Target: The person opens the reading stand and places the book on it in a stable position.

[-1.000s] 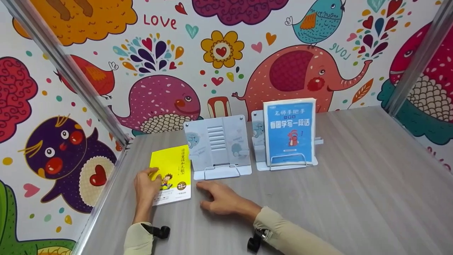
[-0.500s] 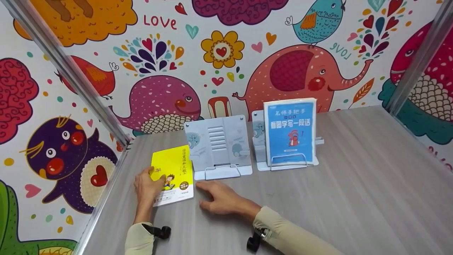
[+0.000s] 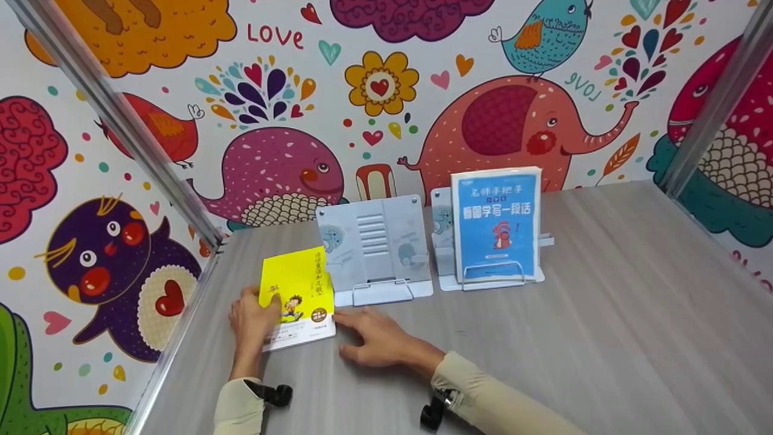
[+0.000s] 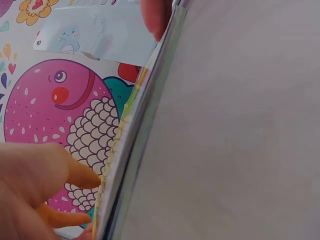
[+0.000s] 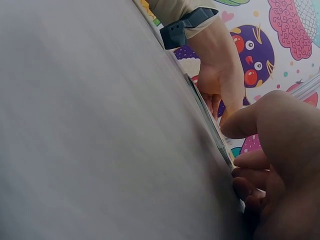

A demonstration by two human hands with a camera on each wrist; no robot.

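Note:
A yellow-and-white children's book (image 3: 297,278) lies flat on the table. My left hand (image 3: 249,314) is at its left edge, thumb resting on the cover and the other fingers along the side. In the left wrist view two fingertips of that hand (image 4: 35,190) touch the cover. My right hand (image 3: 377,338) lies on the table with its index fingertip right at the book's lower right edge. The right wrist view shows that hand (image 5: 285,145) from behind, its thumb and loosely bent fingers beside the book's edge (image 5: 215,130).
A bare grey-white bookstand (image 3: 371,241) stands just behind the book. To its right, a second bookstand (image 3: 442,241) bears an upright blue book (image 3: 496,229) behind a wire clip. A metal post (image 3: 151,139) and patterned walls (image 3: 290,181) border the wood-grain table (image 3: 604,314).
The yellow book has slid a little to the right until its edge meets my right index fingertip. My left fingers now sit at its left edge. My right hand has stayed in place.

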